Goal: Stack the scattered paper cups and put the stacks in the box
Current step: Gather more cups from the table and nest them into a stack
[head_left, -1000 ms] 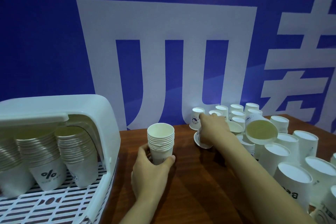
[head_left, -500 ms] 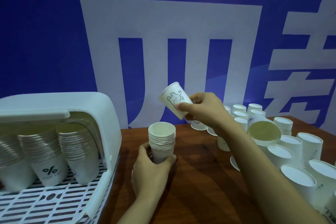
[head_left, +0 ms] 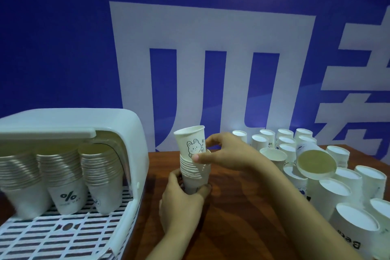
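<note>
Right hand [head_left: 226, 153]: fingers and thumb pinch a white paper cup with a rabbit drawing [head_left: 191, 143], upright and slightly tilted, its base sunk into the mouth of the stack below.

Left hand [head_left: 182, 200]: fingers curled round the lower part of a short stack of white cups [head_left: 195, 172], which stands upright on the brown wooden surface [head_left: 242, 217] at centre.

Box [head_left: 126, 129]: white plastic, curved hood, slotted white grid floor, open toward the camera; stands at the left end of the surface, just beside the held stack.

Box contents: three tall stacks side by side, upright on the grid floor.
- left stack [head_left: 19, 177], partly cut off by the frame edge;
- middle stack [head_left: 61, 175], bottom cup printed with a percent sign;
- right stack [head_left: 101, 173], nearest the box's side wall.

Loose cups [head_left: 341, 194]: many white cups on the right part of the surface, most upside down with bases up, crowded together and touching; some carry dark print, too small or cut off to read.

Tilted cup [head_left: 316, 160]: lies on top of the upside-down group with its open mouth turned toward the camera, yellowish inside.

Backdrop [head_left: 63, 48]: blue wall panel with large white characters, behind the surface.
</note>
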Action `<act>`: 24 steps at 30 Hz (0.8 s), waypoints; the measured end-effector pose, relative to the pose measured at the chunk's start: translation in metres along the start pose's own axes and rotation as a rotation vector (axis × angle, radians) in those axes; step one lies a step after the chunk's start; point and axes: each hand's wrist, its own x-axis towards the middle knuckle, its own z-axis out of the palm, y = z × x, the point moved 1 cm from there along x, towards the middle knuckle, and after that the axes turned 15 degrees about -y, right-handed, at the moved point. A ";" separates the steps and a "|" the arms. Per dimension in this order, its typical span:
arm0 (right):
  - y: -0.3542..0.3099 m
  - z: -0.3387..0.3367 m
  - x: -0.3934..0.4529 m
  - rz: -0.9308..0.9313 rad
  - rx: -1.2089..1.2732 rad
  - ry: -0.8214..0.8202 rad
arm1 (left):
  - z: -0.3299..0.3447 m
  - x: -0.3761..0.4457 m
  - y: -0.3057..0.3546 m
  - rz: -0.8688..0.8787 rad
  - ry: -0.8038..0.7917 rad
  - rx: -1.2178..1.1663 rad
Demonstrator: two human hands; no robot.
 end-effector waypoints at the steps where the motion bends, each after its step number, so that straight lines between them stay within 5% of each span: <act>1: 0.001 0.000 0.000 0.003 -0.009 -0.013 | 0.000 0.000 0.000 -0.001 0.002 0.005; 24: -0.008 -0.013 -0.016 -0.034 -0.219 0.077 | 0.002 0.001 0.000 0.049 -0.058 0.030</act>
